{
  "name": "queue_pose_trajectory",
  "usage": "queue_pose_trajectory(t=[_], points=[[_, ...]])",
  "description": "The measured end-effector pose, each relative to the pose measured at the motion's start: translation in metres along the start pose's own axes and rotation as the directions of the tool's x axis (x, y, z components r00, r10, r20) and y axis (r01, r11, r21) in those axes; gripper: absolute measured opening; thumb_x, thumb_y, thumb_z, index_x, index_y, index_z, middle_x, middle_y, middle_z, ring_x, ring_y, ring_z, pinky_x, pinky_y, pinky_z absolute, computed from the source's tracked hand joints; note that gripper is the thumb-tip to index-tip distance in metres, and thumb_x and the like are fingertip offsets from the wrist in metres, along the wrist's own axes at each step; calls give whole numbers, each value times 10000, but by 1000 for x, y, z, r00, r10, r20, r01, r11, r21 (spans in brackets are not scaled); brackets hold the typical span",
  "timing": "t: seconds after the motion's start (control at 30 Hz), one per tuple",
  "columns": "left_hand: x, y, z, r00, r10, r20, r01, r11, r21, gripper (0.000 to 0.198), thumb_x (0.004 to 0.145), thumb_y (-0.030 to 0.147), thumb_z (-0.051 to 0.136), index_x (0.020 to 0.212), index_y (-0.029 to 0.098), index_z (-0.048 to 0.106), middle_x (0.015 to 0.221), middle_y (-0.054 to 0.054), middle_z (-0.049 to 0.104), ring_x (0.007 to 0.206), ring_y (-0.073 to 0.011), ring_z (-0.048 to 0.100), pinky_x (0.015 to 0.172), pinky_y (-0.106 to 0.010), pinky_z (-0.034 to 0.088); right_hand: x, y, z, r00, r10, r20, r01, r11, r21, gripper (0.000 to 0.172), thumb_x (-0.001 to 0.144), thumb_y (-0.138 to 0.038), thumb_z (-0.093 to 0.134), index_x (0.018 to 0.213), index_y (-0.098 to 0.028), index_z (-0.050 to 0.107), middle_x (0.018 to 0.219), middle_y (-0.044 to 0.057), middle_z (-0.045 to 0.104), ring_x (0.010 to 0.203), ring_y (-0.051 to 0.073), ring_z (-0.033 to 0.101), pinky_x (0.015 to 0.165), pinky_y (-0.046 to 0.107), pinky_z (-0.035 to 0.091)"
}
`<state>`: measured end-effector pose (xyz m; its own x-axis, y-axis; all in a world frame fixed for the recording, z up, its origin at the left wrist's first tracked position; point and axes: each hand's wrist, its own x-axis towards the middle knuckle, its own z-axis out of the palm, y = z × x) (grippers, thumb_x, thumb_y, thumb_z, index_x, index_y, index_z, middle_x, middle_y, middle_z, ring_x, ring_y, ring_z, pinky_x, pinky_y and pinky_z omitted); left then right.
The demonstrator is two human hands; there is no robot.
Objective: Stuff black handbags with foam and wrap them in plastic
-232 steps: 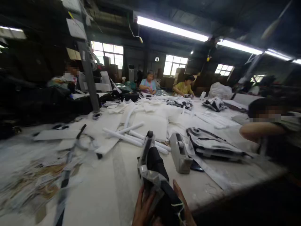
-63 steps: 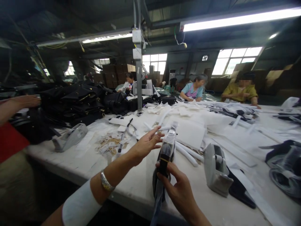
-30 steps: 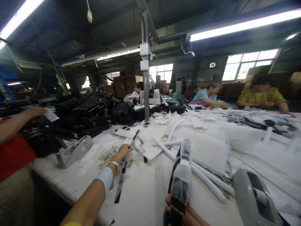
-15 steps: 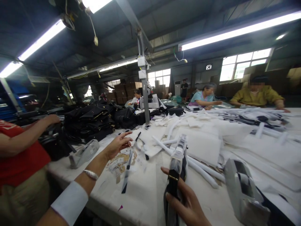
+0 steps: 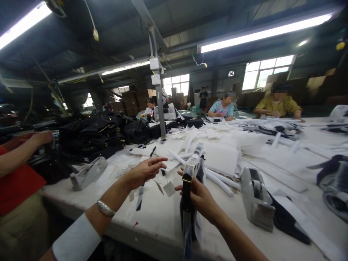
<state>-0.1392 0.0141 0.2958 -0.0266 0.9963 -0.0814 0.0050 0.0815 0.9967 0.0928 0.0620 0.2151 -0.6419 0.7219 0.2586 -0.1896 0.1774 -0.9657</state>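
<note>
My left hand [image 5: 148,172], with a silver bracelet on the wrist, pinches a thin string. From it hangs a small pale square tag [image 5: 169,188], beside a second card seen almost edge-on. A black strap with a gold buckle [image 5: 187,177] stands just to the right, partly wrapped in clear plastic and white sheet. My right hand [image 5: 201,199] grips it from the right side near the buckle, fingers around it. The strap belongs to a dark bag-like item [image 5: 189,224] at the table's front edge, its shape mostly hidden by wrapping.
A grey tape dispenser [image 5: 257,199] stands at right, another tape dispenser [image 5: 91,174] at left. White wrapping sheets [image 5: 220,156] and rolled tubes cover the middle. Black bags [image 5: 95,130] are heaped at left beside a person in red [image 5: 21,185]. A metal post [image 5: 160,108] rises behind.
My left hand has moved from the loose tags toward the strap, with tags now hanging from it. My right hand's fingers have shifted up by the buckle. The view has turned right.
</note>
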Motion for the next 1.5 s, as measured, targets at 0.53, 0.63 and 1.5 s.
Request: queue_pose_trajectory(t=[0.53,0.63,1.5], points=[[1,-8,24,982,163,92,-180,955,234,310,702,368,822,934,171,765,716,11,634,689,-117,502,633,-223,353,23,-6,-6,999,-48,-24,41,972,-231,278,866,-457,668,935,-208,772,947,76,755,938,246,684,881,364,501],[-1,-10,28,982,177,62,-186,955,232,259,764,401,765,763,142,760,673,-8,653,625,-108,505,576,-218,349,27,-1,-4,994,-106,-31,99,979,-176,320,872,-508,648,949,-213,748,1044,82,728,1028,247,654,943,371,472],[7,-17,67,932,49,-360,-289,701,-652,134,960,164,531,942,155,664,936,-35,694,653,-37,633,566,-110,516,22,2,8,996,-49,-80,59,990,126,395,828,-502,699,928,-120,713,671,39,640,543,98,531,505,215,441]])
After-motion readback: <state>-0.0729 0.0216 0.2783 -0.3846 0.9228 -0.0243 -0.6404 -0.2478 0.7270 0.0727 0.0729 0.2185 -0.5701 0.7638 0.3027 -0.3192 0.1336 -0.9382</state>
